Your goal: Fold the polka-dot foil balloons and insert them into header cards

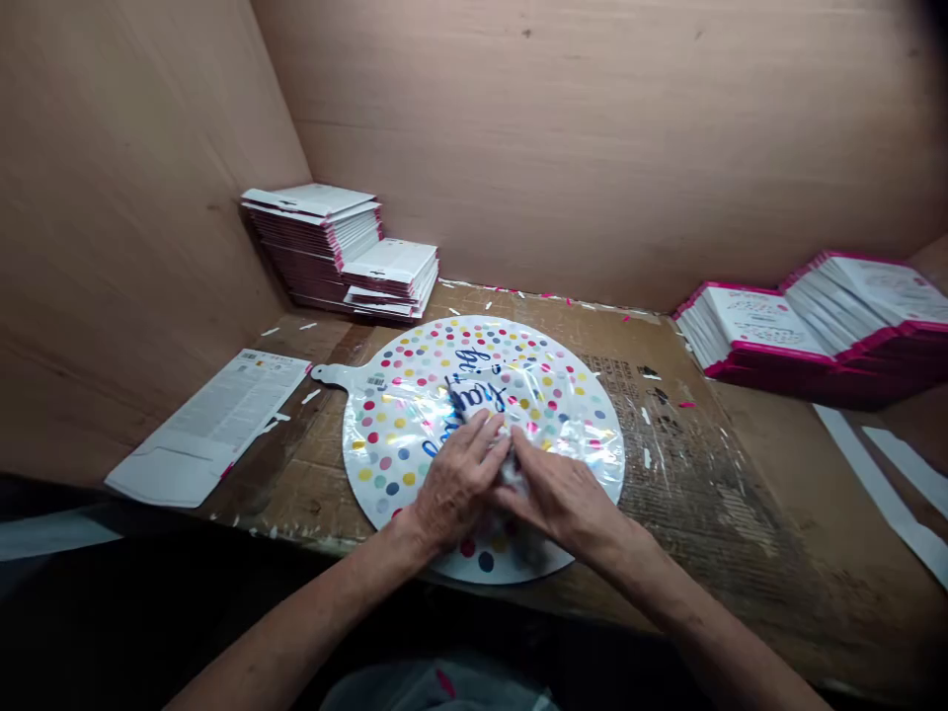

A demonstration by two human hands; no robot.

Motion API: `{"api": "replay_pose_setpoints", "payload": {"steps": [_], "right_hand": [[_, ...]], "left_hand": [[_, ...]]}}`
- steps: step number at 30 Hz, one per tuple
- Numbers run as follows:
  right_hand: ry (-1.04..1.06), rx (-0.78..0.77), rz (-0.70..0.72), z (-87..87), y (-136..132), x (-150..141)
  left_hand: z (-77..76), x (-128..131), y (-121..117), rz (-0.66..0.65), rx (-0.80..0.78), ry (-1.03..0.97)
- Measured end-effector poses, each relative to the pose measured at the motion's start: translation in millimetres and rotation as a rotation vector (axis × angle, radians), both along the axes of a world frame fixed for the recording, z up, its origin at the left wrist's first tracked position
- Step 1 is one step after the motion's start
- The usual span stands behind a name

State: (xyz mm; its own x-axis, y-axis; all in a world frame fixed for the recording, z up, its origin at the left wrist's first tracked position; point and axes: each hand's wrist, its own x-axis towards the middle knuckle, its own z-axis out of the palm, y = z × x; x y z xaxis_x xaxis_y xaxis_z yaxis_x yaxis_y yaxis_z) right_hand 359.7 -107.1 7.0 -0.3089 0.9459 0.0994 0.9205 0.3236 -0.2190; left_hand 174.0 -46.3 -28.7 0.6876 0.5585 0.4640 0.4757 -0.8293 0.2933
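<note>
Beneath the left hand (459,476) and right hand (564,496), a flat, round balloon (546,405) lies on the worktop (688,553), glossy white with multicoloured dots (486,562) and blue script (469,362). Its narrow neck (337,374) points out beyond the left hand. Fingers of both bend close together; whether they pinch anything, I cannot tell.

A workshop, judging by plywood walls (578,148), stacked cards (296,242), cardboard-topped bench (688,494)
</note>
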Motion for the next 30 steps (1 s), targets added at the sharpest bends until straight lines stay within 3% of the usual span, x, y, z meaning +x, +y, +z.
{"api": "replay_pose_setpoints", "payload": {"steps": [3, 6, 9, 11, 13, 16, 18, 19, 21, 23, 25, 27, 30], "right_hand": [[0.153, 0.054, 0.319, -2.8, -11.8, 0.6], [0.128, 0.205, 0.355, -17.7, -6.8, 10.0], [0.137, 0.222, 0.341, -33.6, 8.3, 5.6], [0.234, 0.163, 0.236, -38.3, 18.9, -4.6], [0.337, 0.083, 0.012, -38.1, 29.7, -16.9], [0.331, -0.042, -0.291, -34.5, 48.5, -33.2], [0.274, -0.085, -0.381, -33.0, 61.7, -39.5], [0.25, -0.108, -0.406, -32.4, 67.7, -41.0], [0.193, -0.171, -0.432, -30.5, 76.2, -41.6], [0.134, -0.245, -0.444, -26.4, 77.9, -41.3], [0.079, -0.228, -0.438, -20.8, 72.3, -44.6], [0.011, -0.041, -0.367, -16.3, 62.9, -55.3], [-0.13, 0.246, -0.078, -17.0, 54.1, -85.9]], "left_hand": [[-7.3, -35.8, -1.7, 0.067, -0.131, -0.109], [-5.1, -73.4, 1.0, 0.052, -0.196, -0.143], [-2.9, -95.8, -3.0, 0.046, -0.167, -0.064], [-5.1, -101.0, -6.2, 0.064, -0.189, -0.018], [-7.9, -99.7, -7.1, 0.181, -0.241, -0.018], [-5.8, -89.5, -3.8, 0.579, -0.345, -0.026], [0.8, -81.3, -0.3, 0.799, -0.41, 0.029], [4.2, -78.0, 1.6, 0.849, -0.397, 0.061], [7.7, -74.3, 5.6, 0.795, -0.25, 0.117], [3.7, -74.4, 10.6, 0.6, -0.067, 0.174], [-7.1, -76.3, 15.9, 0.449, -0.016, 0.251], [-19.1, -77.9, 20.4, 0.454, -0.058, 0.315], [-25.4, -78.5, 24.1, 0.504, -0.102, 0.356]]}}
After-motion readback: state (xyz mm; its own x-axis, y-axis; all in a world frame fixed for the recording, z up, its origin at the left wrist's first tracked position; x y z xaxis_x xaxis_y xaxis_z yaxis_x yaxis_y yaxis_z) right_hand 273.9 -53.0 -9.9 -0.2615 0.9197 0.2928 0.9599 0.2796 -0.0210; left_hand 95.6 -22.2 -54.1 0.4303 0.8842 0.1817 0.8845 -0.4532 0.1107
